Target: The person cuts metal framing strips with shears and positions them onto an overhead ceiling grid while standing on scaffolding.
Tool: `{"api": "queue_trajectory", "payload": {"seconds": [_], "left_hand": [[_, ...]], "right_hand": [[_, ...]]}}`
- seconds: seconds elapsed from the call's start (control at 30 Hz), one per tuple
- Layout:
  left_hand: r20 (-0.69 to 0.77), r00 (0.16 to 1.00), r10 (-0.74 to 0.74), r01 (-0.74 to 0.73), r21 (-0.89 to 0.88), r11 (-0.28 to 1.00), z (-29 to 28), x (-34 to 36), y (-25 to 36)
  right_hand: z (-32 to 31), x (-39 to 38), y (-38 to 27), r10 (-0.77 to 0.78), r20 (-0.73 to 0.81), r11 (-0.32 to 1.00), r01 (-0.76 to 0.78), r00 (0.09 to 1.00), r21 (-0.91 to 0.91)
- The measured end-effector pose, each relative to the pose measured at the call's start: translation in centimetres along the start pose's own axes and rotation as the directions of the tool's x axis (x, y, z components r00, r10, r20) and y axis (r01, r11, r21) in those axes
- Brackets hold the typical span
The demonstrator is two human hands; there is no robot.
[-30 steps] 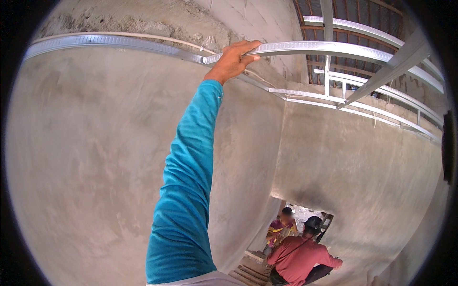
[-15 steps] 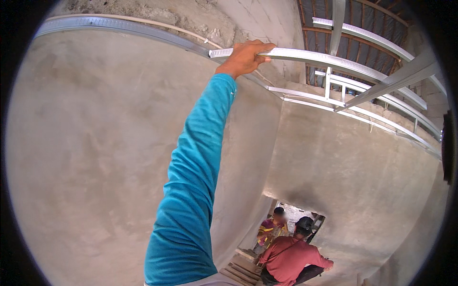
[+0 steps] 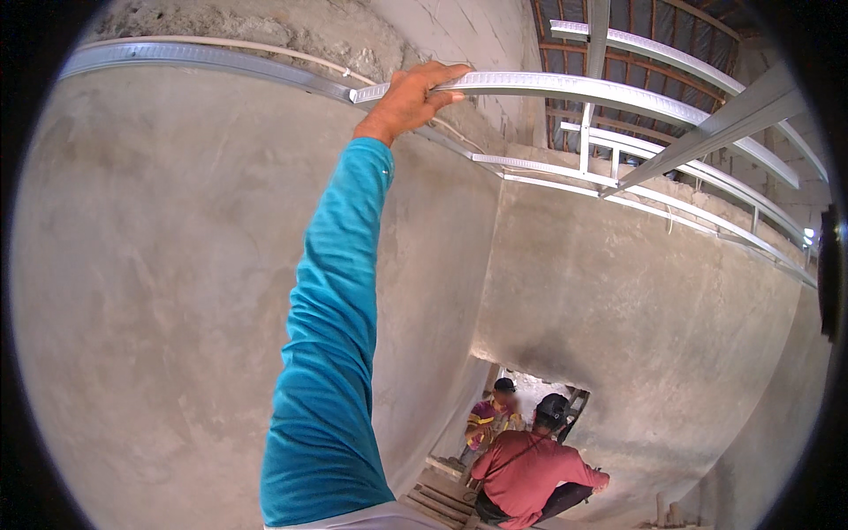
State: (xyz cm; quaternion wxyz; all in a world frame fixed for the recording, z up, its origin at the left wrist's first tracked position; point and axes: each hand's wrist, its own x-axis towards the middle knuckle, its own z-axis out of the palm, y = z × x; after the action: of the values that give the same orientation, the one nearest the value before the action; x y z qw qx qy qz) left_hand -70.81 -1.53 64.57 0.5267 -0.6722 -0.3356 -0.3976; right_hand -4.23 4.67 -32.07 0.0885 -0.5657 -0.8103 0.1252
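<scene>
My left hand (image 3: 413,99), in a blue sleeve, is raised high and closed over a ribbed metal ceiling channel (image 3: 574,86) close to its left end. Fingers lie over the top, with the thumb below. That end meets, or nearly meets, a metal wall track (image 3: 203,57) fixed along the top of the left wall; whether they are joined I cannot tell. From my hand the channel runs off to the right, by a slanting metal bar (image 3: 715,132). My right hand is out of view.
More metal framing (image 3: 618,187) lines the far wall's top (image 3: 636,283). A thin pale pipe (image 3: 265,51) follows the left wall. Below, a person in a red shirt (image 3: 533,473) crouches on wooden planks (image 3: 437,503), with another person (image 3: 495,420) by an opening.
The view has turned slightly, so my hand, the channel and the framing appear further left and a little higher. My left hand keeps its grip near the channel's end.
</scene>
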Motion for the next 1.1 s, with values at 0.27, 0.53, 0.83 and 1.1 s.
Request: {"api": "queue_trajectory", "payload": {"seconds": [0.27, 0.53, 0.83, 1.1], "left_hand": [[0.015, 1.0, 0.023, -0.025, 0.19, 0.981, 5.3, 2.2, 6.1], [-0.044, 0.975, -0.217, 0.204, -0.212, 0.956, 10.9, -5.4, 10.0], [0.324, 0.757, -0.567, 0.65, -0.464, 0.602, 18.9, -31.3, 18.8], [0.55, 0.45, -0.703, 0.769, -0.639, -0.008, 26.2, -54.2, 38.1]], "right_hand": [[-0.2, -0.8, -0.4, 0.002, 0.015, 1.0, -0.002, 1.0, 0.011], [0.0, -3.2, -0.6, 0.1, -0.003, 0.992, -0.1, 0.995, 0.083], [0.7, -7.1, -0.8, 0.263, 0.04, 0.934, -0.265, 0.964, 0.238], [1.9, -13.7, 0.2, 0.485, 0.167, 0.709, -0.498, 0.858, 0.499]]}}
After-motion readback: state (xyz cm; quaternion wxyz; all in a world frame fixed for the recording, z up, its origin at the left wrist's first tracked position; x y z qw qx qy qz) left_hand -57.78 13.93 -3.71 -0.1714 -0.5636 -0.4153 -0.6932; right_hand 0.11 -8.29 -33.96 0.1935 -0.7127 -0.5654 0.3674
